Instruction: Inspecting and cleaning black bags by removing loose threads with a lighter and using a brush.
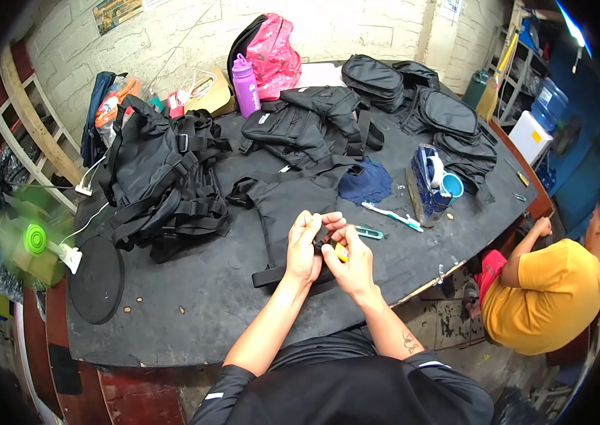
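Above a black bag (293, 202) lying flat on the table, my two hands are close together with fingertips nearly meeting. My left hand (303, 249) is closed on a small black piece (320, 239), mostly hidden by the fingers; whether it is strap or buckle I cannot tell. In my right hand (354, 265) is a small yellow object (342, 253), its kind covered by the grip; the thumb and fingertips reach the black piece. Beside the right hand lies a teal-handled tool (369, 232). Farther right is a white and teal toothbrush (393, 217).
Black bags with straps (165, 177) are heaped at the left; more bags (449, 113) lie far right. A dark blue cloth (365, 181), purple bottle (245, 86), pink backpack (279, 57) and blue cup (451, 185) share the table. A green fan (36, 239) blurs at left. A person in yellow (551, 297) sits right.
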`<state>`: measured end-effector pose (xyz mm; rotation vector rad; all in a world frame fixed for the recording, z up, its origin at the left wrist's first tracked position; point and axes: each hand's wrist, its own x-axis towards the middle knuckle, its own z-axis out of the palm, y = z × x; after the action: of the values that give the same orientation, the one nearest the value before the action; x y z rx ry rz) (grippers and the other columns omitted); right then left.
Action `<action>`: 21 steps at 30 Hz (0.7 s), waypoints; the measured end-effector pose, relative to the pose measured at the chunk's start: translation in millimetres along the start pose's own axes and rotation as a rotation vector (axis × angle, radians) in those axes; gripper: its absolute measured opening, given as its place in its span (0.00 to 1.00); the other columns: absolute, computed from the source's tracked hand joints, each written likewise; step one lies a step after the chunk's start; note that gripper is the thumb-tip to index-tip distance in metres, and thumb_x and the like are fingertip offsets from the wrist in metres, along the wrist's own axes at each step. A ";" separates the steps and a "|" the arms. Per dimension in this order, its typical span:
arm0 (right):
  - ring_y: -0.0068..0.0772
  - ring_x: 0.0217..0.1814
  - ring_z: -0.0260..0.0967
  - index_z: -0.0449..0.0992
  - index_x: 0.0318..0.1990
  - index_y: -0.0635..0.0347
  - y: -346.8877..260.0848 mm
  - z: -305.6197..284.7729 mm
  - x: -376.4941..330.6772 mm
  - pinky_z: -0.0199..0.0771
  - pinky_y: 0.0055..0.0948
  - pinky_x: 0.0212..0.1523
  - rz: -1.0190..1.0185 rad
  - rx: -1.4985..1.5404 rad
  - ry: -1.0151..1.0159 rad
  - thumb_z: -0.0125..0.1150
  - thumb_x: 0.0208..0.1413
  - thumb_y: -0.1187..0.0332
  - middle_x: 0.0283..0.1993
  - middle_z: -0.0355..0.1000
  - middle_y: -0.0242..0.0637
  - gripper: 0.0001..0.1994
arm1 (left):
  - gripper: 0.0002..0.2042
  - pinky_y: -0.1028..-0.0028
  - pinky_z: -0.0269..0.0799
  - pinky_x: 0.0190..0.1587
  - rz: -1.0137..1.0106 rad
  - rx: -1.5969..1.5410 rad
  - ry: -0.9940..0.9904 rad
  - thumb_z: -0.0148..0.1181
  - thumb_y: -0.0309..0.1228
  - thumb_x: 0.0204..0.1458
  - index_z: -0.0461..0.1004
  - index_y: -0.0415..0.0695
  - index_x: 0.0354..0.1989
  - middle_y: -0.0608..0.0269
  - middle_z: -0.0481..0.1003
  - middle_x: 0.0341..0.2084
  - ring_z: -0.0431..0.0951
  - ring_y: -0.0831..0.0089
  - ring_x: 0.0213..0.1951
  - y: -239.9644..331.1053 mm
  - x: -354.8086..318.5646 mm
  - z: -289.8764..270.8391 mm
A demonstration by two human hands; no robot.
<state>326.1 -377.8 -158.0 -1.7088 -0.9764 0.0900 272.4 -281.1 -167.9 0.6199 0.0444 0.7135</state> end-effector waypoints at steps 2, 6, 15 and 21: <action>0.41 0.27 0.71 0.65 0.34 0.62 2.0 3.1 -0.8 0.71 0.32 0.30 0.015 0.027 0.011 0.61 0.45 0.67 0.28 0.71 0.42 0.12 | 0.09 0.67 0.74 0.44 0.003 0.009 -0.006 0.46 0.29 0.59 0.59 0.46 0.26 0.50 0.74 0.36 0.76 0.64 0.39 -1.3 1.0 0.7; 0.41 0.29 0.72 0.66 0.34 0.63 -2.8 5.0 -1.7 0.71 0.32 0.32 0.014 0.055 0.041 0.60 0.45 0.69 0.29 0.72 0.43 0.12 | 0.09 0.67 0.74 0.44 -0.004 -0.029 -0.022 0.46 0.28 0.59 0.59 0.46 0.26 0.50 0.74 0.34 0.77 0.64 0.38 -1.4 -0.4 0.3; 0.36 0.29 0.71 0.66 0.34 0.64 6.3 9.0 -1.3 0.70 0.29 0.31 -0.008 0.161 0.090 0.59 0.48 0.69 0.29 0.71 0.41 0.11 | 0.08 0.68 0.73 0.45 0.003 0.010 -0.035 0.46 0.28 0.59 0.60 0.45 0.27 0.50 0.74 0.34 0.76 0.64 0.38 -2.8 -0.2 3.3; 0.09 0.21 0.52 0.68 0.30 0.59 4.8 -3.4 4.8 0.50 0.13 0.19 0.290 0.824 0.000 0.59 0.52 0.71 0.24 0.60 0.20 0.05 | 0.09 0.80 0.63 0.39 0.170 0.715 -0.014 0.48 0.32 0.59 0.63 0.41 0.29 0.67 0.64 0.29 0.65 0.79 0.33 -9.1 -5.3 -2.8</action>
<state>333.6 -377.7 -158.8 -1.0623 -0.5563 0.5976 273.1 -288.3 -176.1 1.3237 0.2427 0.8586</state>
